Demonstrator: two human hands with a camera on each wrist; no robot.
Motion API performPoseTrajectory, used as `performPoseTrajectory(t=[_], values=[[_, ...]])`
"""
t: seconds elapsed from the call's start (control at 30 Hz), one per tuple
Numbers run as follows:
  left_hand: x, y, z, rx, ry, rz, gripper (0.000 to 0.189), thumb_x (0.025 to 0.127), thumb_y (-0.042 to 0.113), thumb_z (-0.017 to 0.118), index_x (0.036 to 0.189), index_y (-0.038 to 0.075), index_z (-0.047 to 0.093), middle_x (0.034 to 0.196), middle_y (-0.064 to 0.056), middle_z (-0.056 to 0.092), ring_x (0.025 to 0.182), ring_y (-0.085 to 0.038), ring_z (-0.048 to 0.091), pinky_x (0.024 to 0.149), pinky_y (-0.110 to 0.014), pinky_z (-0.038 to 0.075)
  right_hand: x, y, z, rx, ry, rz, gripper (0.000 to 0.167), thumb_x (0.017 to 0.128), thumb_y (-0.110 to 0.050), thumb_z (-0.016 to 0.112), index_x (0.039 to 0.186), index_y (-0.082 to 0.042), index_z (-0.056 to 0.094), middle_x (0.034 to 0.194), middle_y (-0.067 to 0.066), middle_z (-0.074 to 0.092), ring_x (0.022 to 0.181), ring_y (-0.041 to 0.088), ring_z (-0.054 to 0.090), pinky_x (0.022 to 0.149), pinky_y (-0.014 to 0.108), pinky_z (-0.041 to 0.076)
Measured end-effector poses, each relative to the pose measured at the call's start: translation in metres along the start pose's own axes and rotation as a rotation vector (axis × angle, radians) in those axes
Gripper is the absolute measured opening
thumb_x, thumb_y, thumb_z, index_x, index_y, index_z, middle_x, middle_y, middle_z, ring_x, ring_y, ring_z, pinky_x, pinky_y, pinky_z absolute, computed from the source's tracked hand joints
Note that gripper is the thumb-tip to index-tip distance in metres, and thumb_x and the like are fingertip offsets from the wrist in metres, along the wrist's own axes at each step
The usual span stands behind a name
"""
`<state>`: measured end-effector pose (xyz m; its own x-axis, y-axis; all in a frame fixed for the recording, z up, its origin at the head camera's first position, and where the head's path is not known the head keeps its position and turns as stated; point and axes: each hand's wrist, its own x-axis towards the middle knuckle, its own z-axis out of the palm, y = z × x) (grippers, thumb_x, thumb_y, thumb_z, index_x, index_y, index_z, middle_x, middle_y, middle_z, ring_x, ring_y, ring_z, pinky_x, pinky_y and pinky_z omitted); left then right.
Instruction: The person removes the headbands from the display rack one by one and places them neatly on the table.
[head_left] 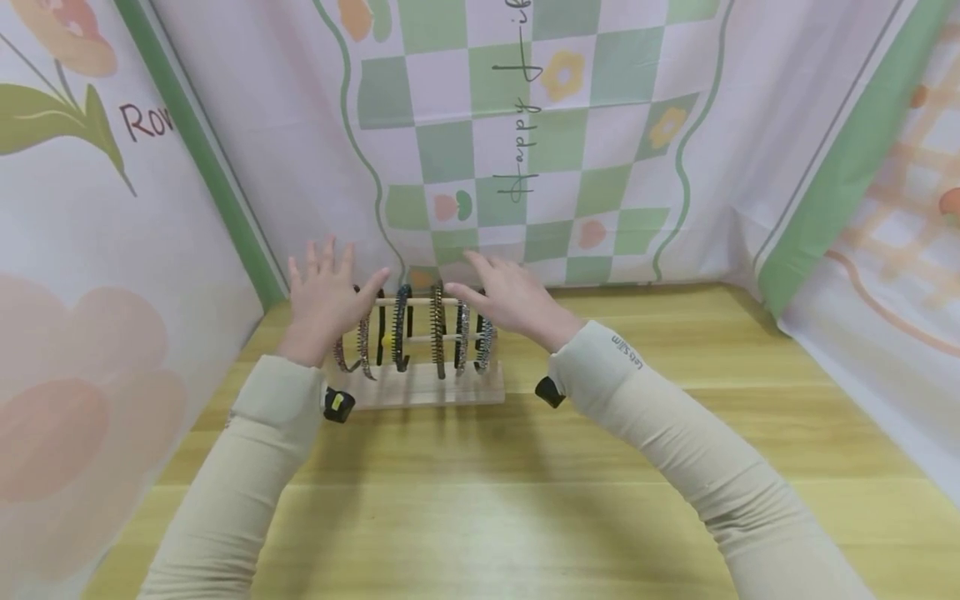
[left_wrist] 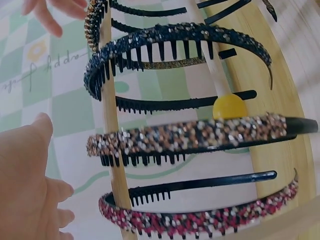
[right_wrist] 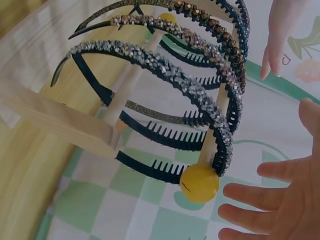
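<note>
Several glittery toothed headbands hang in a row on a wooden rack (head_left: 472, 393). At the rack's left end my left hand (head_left: 322, 304) is held with fingers spread, near a pink-and-silver headband (left_wrist: 200, 222) and a rose-gold one (left_wrist: 200, 136). A dark blue headband (left_wrist: 175, 35) sits farther along. My right hand (head_left: 517, 298) is beside the other end, fingers extended and apart from the silver headband (right_wrist: 165, 70). Close to its fingers, a yellow ball (right_wrist: 200, 183) caps a rod. Neither hand grips anything; whether a fingertip touches the rack cannot be told.
The rack stands near the back of a wood-grain table (head_left: 450, 508). Behind it hangs a green-and-white checked curtain (head_left: 502, 142), with printed cloth walls (head_left: 90, 317) on both sides. A black wrist camera (head_left: 339, 405) sits at the left cuff.
</note>
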<state>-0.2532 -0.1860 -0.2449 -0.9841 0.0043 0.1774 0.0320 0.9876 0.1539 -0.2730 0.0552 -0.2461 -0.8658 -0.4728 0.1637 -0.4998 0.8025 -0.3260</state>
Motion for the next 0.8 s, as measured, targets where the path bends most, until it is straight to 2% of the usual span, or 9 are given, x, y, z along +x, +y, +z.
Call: performPoseTrajectory(t=[0.3, 0.6, 0.8], values=[[-0.005, -0.014, 0.0, -0.006, 0.032, 0.021, 0.089, 0.087, 0.069, 0.01, 0.147, 0.003, 0.007, 0.149, -0.02, -0.01, 0.133, -0.039, -0.016, 0.1, -0.049, -0.024, -0.005, 0.003, 0.002, 0.039, -0.024, 0.009, 0.075, 0.092, -0.059, 0.033, 0.145, -0.007, 0.023, 0.146, 0.014, 0.03, 0.13, 0.032, 0.03, 0.108, 0.046, 0.024], [-0.008, -0.029, 0.004, -0.051, 0.078, 0.068, 0.079, 0.094, 0.058, 0.02, 0.146, 0.0, 0.008, 0.149, -0.021, -0.01, 0.133, -0.037, -0.017, 0.102, -0.049, -0.021, -0.008, 0.008, 0.005, 0.073, -0.034, 0.003, 0.073, 0.093, -0.057, 0.036, 0.145, -0.008, 0.023, 0.146, 0.014, 0.03, 0.131, 0.031, 0.029, 0.108, 0.045, 0.024], [-0.012, -0.037, 0.01, -0.088, 0.105, 0.086, 0.078, 0.095, 0.057, 0.022, 0.145, -0.001, 0.009, 0.15, -0.021, -0.009, 0.134, -0.037, -0.014, 0.103, -0.047, -0.02, -0.008, 0.013, 0.007, 0.081, -0.035, 0.012, 0.072, 0.093, -0.054, 0.04, 0.145, -0.009, 0.023, 0.145, 0.014, 0.032, 0.129, 0.032, 0.032, 0.107, 0.047, 0.027]])
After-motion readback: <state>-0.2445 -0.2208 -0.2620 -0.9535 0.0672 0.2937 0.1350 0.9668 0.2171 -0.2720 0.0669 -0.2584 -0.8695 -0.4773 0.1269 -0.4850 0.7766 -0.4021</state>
